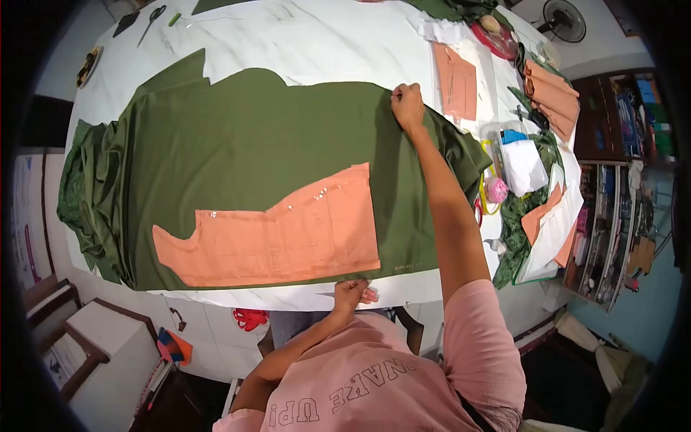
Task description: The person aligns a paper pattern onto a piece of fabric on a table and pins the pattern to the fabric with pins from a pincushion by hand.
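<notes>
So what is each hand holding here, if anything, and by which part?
The right hand seems to pinch the green fabric by its far edge. The left hand is at the fabric's near edge; whether it grips cannot be told.

R hand point(409, 104) curls over, so its fingertips are hid & can't tell how it grips the green cloth point(252, 144). L hand point(351, 292) is bent too; can't tell if it's got hold. Orange cloth piece point(288, 237) covers pt of the green. Tiny print point(409, 268) = too small to read. Chair point(413, 333) mostly hid by pink shirt point(360, 367), which bottom edge cuts off. Stuff in dish point(88, 66): too small.
</notes>
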Action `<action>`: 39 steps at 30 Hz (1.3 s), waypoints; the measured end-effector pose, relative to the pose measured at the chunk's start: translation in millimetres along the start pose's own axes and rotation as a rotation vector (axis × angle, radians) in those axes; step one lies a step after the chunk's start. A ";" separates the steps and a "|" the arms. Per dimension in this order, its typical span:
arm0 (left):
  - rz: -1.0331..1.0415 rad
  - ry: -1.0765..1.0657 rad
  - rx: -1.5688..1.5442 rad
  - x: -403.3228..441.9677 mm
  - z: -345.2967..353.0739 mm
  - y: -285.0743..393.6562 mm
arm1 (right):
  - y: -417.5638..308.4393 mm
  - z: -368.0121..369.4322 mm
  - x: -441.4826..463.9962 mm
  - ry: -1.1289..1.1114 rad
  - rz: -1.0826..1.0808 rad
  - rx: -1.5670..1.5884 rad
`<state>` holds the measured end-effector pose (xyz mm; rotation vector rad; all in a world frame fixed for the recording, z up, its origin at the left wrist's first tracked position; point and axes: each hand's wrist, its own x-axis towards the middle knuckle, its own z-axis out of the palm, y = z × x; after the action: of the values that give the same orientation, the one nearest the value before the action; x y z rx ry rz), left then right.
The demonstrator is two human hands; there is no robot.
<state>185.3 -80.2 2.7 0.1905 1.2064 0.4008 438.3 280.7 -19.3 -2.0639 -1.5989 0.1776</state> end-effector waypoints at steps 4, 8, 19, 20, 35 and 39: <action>-0.003 -0.013 -0.006 0.1 1.6 5.0 | -1.4 -0.2 9.4 0.026 0.038 0.015; 0.004 -0.005 -0.008 -0.9 1.9 7.4 | 1.6 6.9 11.3 -0.024 0.036 -0.036; 0.018 0.010 0.009 -1.6 4.7 7.3 | 3.7 -0.2 12.6 -0.092 -0.003 -0.025; 0.012 0.012 0.004 -1.5 5.0 7.8 | 3.6 0.5 13.2 -0.098 -0.010 -0.039; 0.020 0.050 0.029 -2.9 8.2 6.5 | -6.5 -8.0 18.9 -0.197 0.100 -0.066; 0.010 0.051 0.004 -4.9 8.2 8.6 | -5.1 -5.6 2.9 -0.100 -0.133 -0.136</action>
<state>189.8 -73.7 12.9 0.1911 1.2569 0.4143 437.0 282.5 -11.5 -2.0687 -1.8492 0.1293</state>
